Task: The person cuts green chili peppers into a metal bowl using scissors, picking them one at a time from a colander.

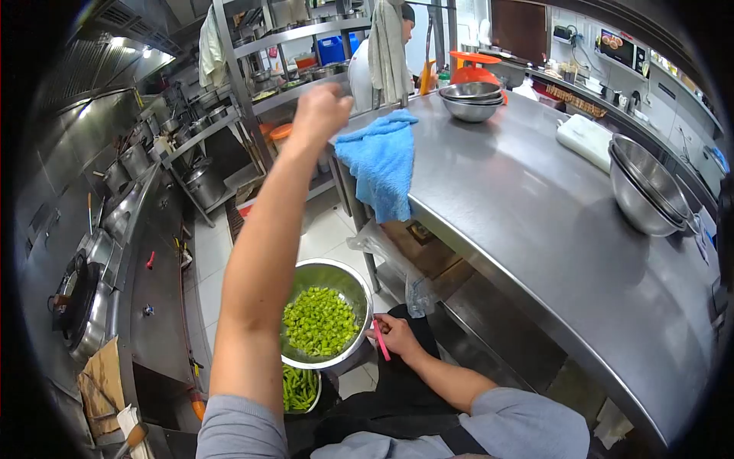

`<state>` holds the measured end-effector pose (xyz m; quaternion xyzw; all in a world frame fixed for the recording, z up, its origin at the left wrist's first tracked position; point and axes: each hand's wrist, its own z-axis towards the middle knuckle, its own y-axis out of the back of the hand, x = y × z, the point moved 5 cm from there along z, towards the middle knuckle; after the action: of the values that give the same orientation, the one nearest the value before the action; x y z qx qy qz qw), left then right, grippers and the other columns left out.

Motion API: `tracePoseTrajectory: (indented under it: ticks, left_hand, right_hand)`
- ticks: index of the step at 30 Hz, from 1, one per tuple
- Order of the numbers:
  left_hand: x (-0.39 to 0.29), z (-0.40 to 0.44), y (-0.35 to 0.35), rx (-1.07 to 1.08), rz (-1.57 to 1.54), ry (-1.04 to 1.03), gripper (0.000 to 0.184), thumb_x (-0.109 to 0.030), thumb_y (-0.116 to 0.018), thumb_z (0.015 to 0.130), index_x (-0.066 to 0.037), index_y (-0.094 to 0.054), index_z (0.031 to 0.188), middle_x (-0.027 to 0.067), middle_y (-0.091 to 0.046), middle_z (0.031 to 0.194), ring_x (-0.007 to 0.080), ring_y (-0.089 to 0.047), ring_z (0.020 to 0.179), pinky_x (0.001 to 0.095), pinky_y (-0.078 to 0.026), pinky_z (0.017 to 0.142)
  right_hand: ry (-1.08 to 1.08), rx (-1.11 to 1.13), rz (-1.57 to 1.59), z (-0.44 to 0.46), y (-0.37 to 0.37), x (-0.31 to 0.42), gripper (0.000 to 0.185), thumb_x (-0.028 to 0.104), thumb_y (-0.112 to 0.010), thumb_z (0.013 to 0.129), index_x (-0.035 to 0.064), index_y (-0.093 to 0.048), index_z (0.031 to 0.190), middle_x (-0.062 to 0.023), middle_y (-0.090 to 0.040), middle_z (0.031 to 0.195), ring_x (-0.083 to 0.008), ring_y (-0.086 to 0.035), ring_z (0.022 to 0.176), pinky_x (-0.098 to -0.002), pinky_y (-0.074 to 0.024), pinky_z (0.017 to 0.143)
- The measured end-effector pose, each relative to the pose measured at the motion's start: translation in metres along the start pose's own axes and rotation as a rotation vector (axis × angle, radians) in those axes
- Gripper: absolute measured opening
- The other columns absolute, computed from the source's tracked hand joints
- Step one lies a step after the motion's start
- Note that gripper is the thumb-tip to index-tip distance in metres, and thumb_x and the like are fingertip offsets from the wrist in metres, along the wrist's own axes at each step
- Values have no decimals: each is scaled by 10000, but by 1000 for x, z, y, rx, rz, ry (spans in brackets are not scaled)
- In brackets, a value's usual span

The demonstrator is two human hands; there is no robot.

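My left hand (323, 115) is raised on an outstretched arm beside a shelf rack, its fingers curled closed; whatever it may hold is hidden. Low down, my right hand (397, 336) grips a pink strip-like object (381, 341), perhaps a handle, at the right rim of a steel bowl. Chopped green pieces (321, 321) cover the bottom of that steel bowl (359, 284). Partly beneath it, a second container (316, 404) has longer green pods (298, 389). A blue cloth (386, 164) hangs over the table corner, right of my left forearm.
The steel table (520, 206) fills the right side, bearing nested bowls (472, 107), larger bowls (646, 191) and a white board (585, 138). A person (363, 76) stands behind a hanging towel (387, 53). Woks and a stove line the left. A plastic bag (409, 275) hangs below the table.
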<state>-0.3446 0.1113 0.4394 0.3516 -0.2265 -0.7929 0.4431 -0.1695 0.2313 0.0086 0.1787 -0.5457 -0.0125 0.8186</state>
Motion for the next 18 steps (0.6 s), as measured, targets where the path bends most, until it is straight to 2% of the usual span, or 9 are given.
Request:
tracePoseTrajectory:
  ticks: [3,5,7,9,11,14,15,16,18]
  left_hand:
    - [4,-35,-12,-170,33,-193,266,-261,-604,841,-32,-701,935,126,-682,726,189,-654,663,327,-506,656]
    - [20,-90,-1,-65,-79,-18,312,-307,-626,823,-25,-702,931,183,-688,861,312,-673,815,380,-513,764]
    - [65,-153,13,-128,-212,44,293,-273,-630,847,-22,-690,986,165,-691,825,229,-670,744,324,-503,698]
    - [149,-224,16,-82,-401,373,270,-229,-642,866,6,-684,992,71,-658,707,112,-587,629,260,-474,599]
    - [241,-301,18,-112,-365,666,264,-224,-645,868,9,-690,983,32,-614,649,77,-529,551,244,-427,507]
    - [348,-424,40,-70,-42,814,311,-284,-625,857,-7,-692,980,24,-575,613,105,-526,533,277,-405,472]
    - [409,-478,43,-1,100,829,314,-302,-641,829,-49,-688,1008,98,-635,623,163,-589,519,326,-476,504]
    - [400,-504,55,95,79,1048,286,-328,-633,817,-71,-702,922,94,-609,579,191,-583,505,355,-464,488]
    - [437,-573,62,312,84,1174,292,-332,-613,813,-52,-668,748,73,-588,557,178,-562,491,349,-433,457]
  right_hand:
    - [-108,-5,143,-4,-2,-20,376,145,-754,785,-40,-606,1076,-27,-635,659,-72,-573,523,-245,-462,503]
    - [-128,4,171,-8,2,-21,360,129,-745,787,-40,-605,1073,-35,-638,670,-73,-573,521,-243,-461,499]
    - [-111,34,207,-10,8,-14,352,120,-739,790,-39,-605,1073,-39,-636,671,-77,-575,519,-243,-462,498]
    - [-102,74,215,-11,11,-13,335,101,-730,787,-34,-605,1066,-42,-622,654,-85,-582,513,-243,-464,491]
    - [-123,109,230,-10,8,-19,301,83,-707,779,-16,-618,1049,-38,-608,642,-95,-588,508,-244,-465,480]
    - [-224,119,342,-6,2,-7,182,58,-598,846,14,-613,1022,-41,-613,658,-110,-580,493,-233,-438,447]
    - [-209,113,313,-6,-4,-3,181,60,-572,854,11,-602,1026,-34,-599,645,-106,-568,499,-227,-441,460]
    - [-299,124,391,-5,-9,1,191,49,-580,840,-8,-595,1022,-35,-593,644,-99,-560,520,-225,-452,481]
    - [-327,94,450,-5,-19,-5,231,34,-575,840,-24,-607,1061,-55,-624,708,-97,-574,555,-219,-455,504]
